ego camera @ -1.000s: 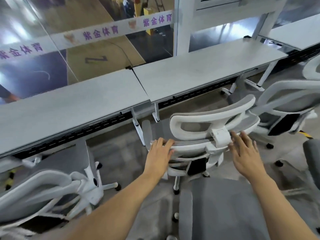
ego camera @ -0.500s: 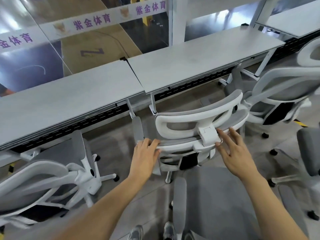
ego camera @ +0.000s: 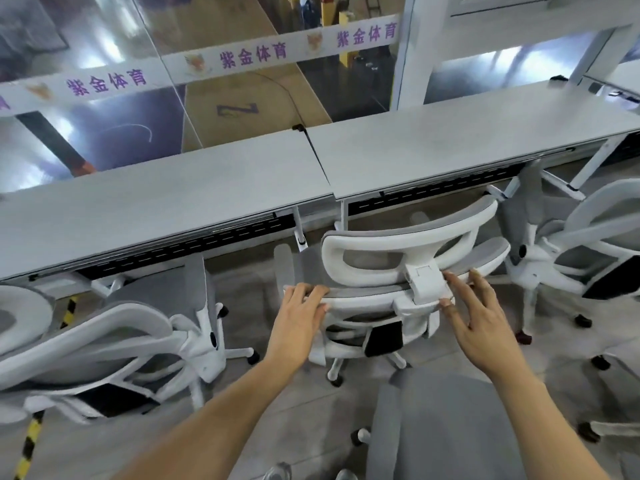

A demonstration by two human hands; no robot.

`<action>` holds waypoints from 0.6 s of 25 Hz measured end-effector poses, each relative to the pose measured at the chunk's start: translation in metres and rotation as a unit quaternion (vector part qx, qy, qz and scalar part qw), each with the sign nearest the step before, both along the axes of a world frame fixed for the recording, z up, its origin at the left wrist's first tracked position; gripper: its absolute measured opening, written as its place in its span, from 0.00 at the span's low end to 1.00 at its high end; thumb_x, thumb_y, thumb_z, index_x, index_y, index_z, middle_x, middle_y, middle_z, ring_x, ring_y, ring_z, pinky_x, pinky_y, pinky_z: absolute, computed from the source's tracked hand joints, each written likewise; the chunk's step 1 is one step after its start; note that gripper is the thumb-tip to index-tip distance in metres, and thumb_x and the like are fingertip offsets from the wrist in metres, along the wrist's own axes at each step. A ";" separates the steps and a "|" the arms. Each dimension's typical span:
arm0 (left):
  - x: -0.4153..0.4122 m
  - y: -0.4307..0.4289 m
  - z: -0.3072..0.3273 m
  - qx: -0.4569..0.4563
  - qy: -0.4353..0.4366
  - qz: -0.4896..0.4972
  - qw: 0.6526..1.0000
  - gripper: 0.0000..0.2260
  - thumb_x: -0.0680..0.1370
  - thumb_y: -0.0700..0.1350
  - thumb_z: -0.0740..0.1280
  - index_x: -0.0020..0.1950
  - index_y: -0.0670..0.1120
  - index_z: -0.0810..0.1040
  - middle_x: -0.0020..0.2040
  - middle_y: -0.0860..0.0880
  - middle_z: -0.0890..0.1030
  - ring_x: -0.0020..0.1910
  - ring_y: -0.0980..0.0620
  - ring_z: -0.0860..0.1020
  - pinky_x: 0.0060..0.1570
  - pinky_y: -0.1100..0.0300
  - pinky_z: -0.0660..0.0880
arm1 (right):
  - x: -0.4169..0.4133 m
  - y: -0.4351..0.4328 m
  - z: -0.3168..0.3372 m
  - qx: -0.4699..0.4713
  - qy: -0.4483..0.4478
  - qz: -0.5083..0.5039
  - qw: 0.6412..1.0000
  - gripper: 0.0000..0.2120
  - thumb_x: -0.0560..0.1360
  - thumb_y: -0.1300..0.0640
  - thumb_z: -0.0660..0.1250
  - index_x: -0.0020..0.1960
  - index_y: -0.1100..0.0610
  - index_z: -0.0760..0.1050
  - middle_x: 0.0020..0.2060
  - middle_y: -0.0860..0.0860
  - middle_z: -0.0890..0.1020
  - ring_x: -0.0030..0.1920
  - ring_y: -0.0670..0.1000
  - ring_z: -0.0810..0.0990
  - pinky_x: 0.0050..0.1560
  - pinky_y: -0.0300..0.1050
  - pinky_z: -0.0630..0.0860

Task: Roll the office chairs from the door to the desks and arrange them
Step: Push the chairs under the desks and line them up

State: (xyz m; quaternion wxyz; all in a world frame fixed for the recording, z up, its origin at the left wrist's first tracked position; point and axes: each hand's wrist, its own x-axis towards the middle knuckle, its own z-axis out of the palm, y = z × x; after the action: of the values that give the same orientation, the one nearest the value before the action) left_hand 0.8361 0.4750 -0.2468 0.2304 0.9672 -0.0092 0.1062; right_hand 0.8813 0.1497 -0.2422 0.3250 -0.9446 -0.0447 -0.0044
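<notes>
Tucking in: my left hand [ego camera: 298,320] grips the white-framed grey mesh chair [ego camera: 398,268] at 12 o'clock. My right hand [ego camera: 485,327] touches it, fingers splayed. Next I'd push it squarely under the flat grey desk [ego camera: 450,150].

We are wearing pale grey sneakers [ego camera: 277,474], and we are showing bare forearms [ego camera: 214,417] down to the left hand [ego camera: 298,320] and right hand [ego camera: 485,327].

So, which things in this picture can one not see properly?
Seat of the middle chair: head view, hidden behind its backrest.
Left chair: head view, cut by the left edge.
Right chair: head view, cut by the right edge.
Right hand: head view, blurred; contact unclear.
</notes>
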 end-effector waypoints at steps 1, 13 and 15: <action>0.003 0.006 0.001 0.001 0.006 0.002 1.000 0.11 0.81 0.45 0.65 0.63 0.50 0.75 0.57 0.49 0.73 0.56 0.49 0.69 0.57 0.56 0.72 | 0.005 0.006 0.000 0.001 0.002 0.005 1.000 0.24 0.80 0.39 0.59 0.76 0.33 0.60 0.80 0.49 0.55 0.80 0.53 0.55 0.77 0.60 0.59; 0.030 0.018 0.006 -0.047 0.034 0.003 0.998 0.10 0.81 0.45 0.63 0.63 0.53 0.73 0.57 0.52 0.71 0.57 0.51 0.65 0.57 0.58 0.69 | 0.042 0.022 0.005 -0.004 0.023 0.007 1.000 0.25 0.79 0.36 0.57 0.76 0.33 0.59 0.80 0.46 0.53 0.81 0.53 0.53 0.77 0.59 0.60; 0.034 0.017 0.008 -0.048 0.037 0.002 0.998 0.10 0.81 0.44 0.64 0.62 0.53 0.73 0.56 0.52 0.72 0.57 0.50 0.66 0.57 0.56 0.70 | 0.046 0.023 0.006 -0.007 0.024 0.005 1.000 0.25 0.80 0.37 0.57 0.76 0.34 0.59 0.81 0.47 0.53 0.80 0.54 0.53 0.77 0.60 0.59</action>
State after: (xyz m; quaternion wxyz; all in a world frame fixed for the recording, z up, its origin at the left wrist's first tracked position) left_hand 0.8701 0.4924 -0.2388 0.2770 0.9582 0.0064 0.0709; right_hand 0.9272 0.1728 -0.2366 0.3190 -0.9466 -0.0419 0.0207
